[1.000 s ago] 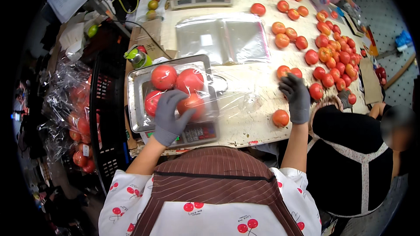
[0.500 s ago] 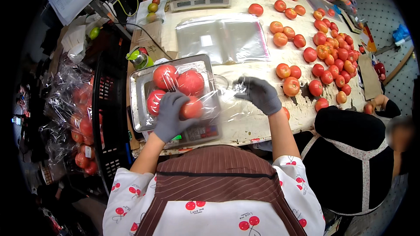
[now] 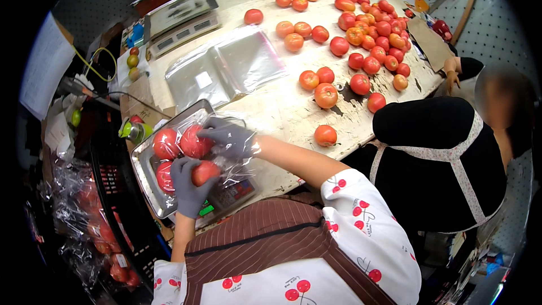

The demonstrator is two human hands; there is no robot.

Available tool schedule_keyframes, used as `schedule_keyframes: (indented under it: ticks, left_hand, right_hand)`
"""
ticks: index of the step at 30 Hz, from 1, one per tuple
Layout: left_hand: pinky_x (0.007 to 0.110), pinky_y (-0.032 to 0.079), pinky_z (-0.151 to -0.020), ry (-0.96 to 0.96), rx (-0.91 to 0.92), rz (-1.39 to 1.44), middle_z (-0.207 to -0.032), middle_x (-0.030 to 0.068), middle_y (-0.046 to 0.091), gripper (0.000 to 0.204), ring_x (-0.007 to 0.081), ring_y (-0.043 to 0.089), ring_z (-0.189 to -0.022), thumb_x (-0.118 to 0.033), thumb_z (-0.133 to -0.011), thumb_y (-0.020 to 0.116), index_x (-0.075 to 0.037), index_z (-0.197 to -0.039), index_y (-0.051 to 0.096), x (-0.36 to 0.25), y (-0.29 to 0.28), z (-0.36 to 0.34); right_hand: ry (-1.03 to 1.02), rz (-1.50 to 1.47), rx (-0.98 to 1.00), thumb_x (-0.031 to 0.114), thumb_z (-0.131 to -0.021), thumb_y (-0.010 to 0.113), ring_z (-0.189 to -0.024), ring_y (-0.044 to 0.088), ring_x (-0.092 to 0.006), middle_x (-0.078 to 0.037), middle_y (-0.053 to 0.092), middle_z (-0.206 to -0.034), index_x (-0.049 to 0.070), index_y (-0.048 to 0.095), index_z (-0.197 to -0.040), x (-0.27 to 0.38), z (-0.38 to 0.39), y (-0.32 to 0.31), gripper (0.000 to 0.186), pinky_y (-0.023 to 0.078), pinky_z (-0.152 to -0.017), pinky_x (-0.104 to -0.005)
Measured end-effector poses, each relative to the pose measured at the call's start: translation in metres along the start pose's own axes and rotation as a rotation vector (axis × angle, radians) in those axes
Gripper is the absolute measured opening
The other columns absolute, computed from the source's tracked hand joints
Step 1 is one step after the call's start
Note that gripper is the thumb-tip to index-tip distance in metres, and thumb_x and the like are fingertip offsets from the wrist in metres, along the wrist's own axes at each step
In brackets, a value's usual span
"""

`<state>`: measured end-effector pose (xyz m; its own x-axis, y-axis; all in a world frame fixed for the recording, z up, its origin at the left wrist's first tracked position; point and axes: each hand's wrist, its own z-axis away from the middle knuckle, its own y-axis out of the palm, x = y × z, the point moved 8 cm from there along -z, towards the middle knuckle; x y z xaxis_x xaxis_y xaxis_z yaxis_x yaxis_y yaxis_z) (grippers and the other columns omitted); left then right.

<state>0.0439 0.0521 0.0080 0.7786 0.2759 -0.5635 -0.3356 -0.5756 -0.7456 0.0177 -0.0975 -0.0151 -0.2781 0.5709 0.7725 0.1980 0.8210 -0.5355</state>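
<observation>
A metal tray on a scale holds several large red tomatoes inside a clear plastic bag. My left hand, in a grey glove, curls around the nearest bagged tomato at the tray's near right. My right hand, gloved the same way, lies over the bag at the tray's right side. Its fingers bend onto the film beside the upper right tomato; its thumb is partly hidden. The scale's keypad shows just below the hands.
Flat clear bags lie stacked beyond the tray. Loose tomatoes spread over the table's right half. A second scale stands far left. At left, a black crate adjoins bagged tomatoes. A person in black is close on my right.
My right hand has moved left from beside the tray onto the bagged tomatoes, drawing the film with it. My left hand stays at the near tomato. The whole view has turned.
</observation>
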Motion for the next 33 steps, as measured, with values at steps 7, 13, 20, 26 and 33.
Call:
schedule_keyframes:
  ticks: [7, 13, 20, 26, 33]
  left_hand:
    - [0.043, 0.036, -0.096, -0.017, -0.088, -0.005, -0.119, 0.0153, 0.044, 0.047, 0.0341, 0.043, -0.113, -0.016, -0.057, 0.079, -0.007, -0.094, 0.052, 0.015, -0.006, -0.002]
    - [0.048, 0.027, -0.104, -0.063, -0.051, -0.25, -0.132, 0.0187, 0.04, 0.043, 0.038, 0.036, -0.124, -0.019, -0.062, 0.078, -0.007, -0.093, 0.051, 0.009, 0.004, -0.023]
    - [0.049, 0.029, -0.1, -0.104, -0.107, -0.272, -0.124, 0.0154, 0.047, 0.035, 0.0371, 0.041, -0.116, -0.016, -0.065, 0.073, -0.005, -0.091, 0.053, 0.017, -0.002, -0.014]
    - [0.044, 0.036, -0.095, -0.122, -0.098, -0.153, -0.12, 0.0152, 0.048, 0.034, 0.0354, 0.044, -0.111, -0.014, -0.066, 0.072, -0.006, -0.093, 0.054, 0.012, 0.006, -0.031]
    - [0.044, 0.037, -0.094, -0.147, -0.118, -0.272, -0.12, 0.0158, 0.048, 0.036, 0.036, 0.044, -0.112, -0.016, -0.065, 0.073, -0.006, -0.096, 0.055, -0.007, -0.015, -0.024]
  right_hand:
    - [-0.115, 0.383, -0.035, 0.02, -0.081, 0.054, -0.109, 0.053, -0.0341, -0.019, 0.054, -0.118, 0.006, 0.053, -0.12, 0.025, -0.036, 0.022, 0.042, 0.039, -0.097, -0.0408]
    - [-0.051, 0.415, 0.137, 0.028, -0.068, 0.069, -0.109, 0.054, -0.0338, -0.019, 0.054, -0.117, 0.006, 0.044, -0.13, -0.008, -0.043, 0.023, 0.07, 0.041, -0.097, -0.0409]
    - [0.531, -0.388, -0.247, 0.032, -0.058, 0.081, -0.103, 0.056, -0.0324, -0.018, 0.056, -0.111, 0.003, 0.047, -0.121, -0.043, 0.058, -0.132, 0.077, 0.044, -0.093, -0.0396]
    - [0.577, 0.815, 0.066, 0.04, -0.061, 0.075, -0.097, 0.056, -0.0333, -0.013, 0.059, -0.104, 0.01, 0.052, -0.118, -0.185, 0.099, -0.165, 0.068, 0.043, -0.09, -0.0411]
    - [0.507, 0.876, -0.313, 0.045, -0.073, 0.07, -0.088, 0.06, -0.0348, -0.018, 0.062, -0.098, 0.006, 0.061, -0.102, -0.265, 0.047, -0.287, 0.049, 0.047, -0.079, -0.0406]
